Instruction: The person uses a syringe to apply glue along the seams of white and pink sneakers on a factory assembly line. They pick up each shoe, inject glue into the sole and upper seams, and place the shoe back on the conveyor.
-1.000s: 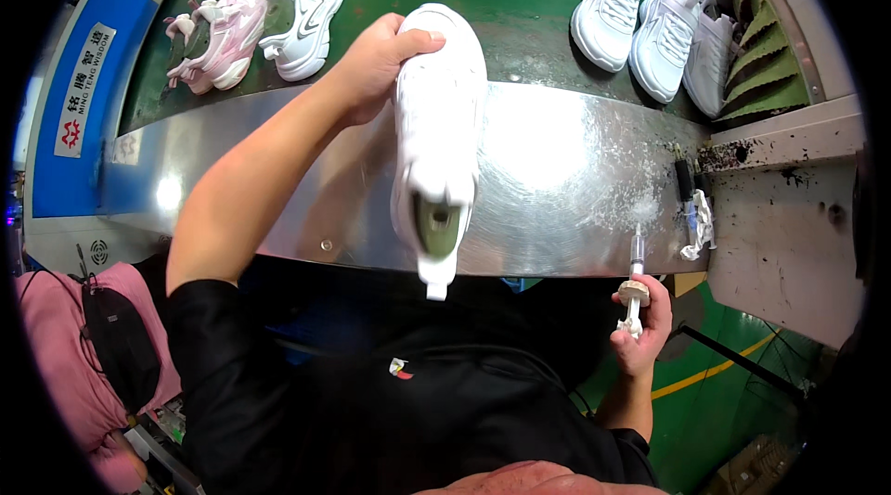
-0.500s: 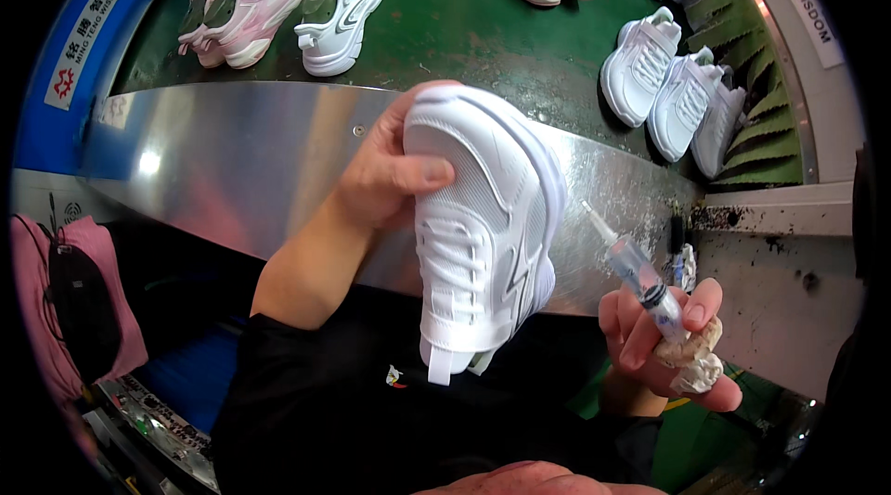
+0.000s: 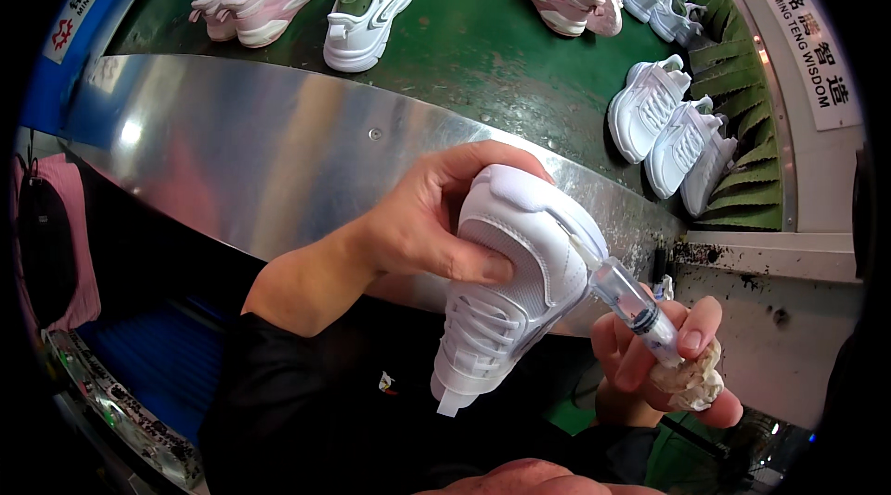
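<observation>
White lace-up sneaker (image 3: 536,289) is held up at the near edge of the metal ledge (image 3: 269,156), toe pointing away & slightly R, heel tab (image 3: 455,400) twd the black shirt (image 3: 353,444). L hand (image 3: 422,217) is at the toe end, half-curled round the forefoot: thumb flat on the upper, fingers over the far side. R hand (image 3: 640,367) sits lower & to the R, fingers curled round a clear syringe (image 3: 633,302) w/ an off-white wad (image 3: 694,382) at its rear. Syringe's long axis runs up-L from R hand, crossing the shoe's long axis at an angle; nozzle (image 3: 592,257) is at the R sole edge (image 3: 568,213), by the forefoot. Can't tell if tip's touching or just above.
</observation>
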A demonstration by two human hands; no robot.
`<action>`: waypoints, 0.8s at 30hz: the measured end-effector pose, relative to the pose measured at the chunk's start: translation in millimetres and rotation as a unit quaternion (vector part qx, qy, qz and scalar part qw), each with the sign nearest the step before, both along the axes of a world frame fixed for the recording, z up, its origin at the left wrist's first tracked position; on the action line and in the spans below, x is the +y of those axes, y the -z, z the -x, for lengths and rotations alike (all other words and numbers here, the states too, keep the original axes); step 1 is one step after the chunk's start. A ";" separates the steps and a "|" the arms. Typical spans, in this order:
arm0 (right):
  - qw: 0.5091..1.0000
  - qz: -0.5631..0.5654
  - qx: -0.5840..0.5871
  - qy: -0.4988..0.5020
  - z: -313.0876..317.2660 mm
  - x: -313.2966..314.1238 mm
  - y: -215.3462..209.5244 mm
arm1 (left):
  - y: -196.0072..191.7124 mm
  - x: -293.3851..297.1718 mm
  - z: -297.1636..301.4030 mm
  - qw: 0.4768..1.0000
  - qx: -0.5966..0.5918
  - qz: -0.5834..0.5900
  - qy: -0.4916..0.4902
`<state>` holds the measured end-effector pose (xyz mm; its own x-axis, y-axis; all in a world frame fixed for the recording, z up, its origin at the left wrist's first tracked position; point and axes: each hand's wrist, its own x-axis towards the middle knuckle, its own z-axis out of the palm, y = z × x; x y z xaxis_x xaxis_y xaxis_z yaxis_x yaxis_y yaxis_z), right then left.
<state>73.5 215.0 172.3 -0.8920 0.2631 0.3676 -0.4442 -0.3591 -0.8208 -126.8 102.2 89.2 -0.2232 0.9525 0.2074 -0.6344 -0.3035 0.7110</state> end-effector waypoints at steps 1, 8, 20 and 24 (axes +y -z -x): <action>1.000 0.003 -0.007 -0.003 0.0 -0.5 -0.3 | -1.3 -0.5 -0.5 1.000 -0.004 -0.003 0.002; 1.000 0.006 -0.012 -0.003 2.4 -3.8 -2.2 | -2.4 -2.3 -3.1 1.000 -0.023 -0.006 -0.001; 1.000 0.002 -0.024 0.008 -19.3 7.2 10.2 | -0.8 0.1 1.7 0.998 -0.008 0.042 -0.037; 0.998 -0.017 -0.046 0.027 -25.9 9.5 18.1 | -1.9 1.0 5.8 0.994 0.023 0.092 -0.059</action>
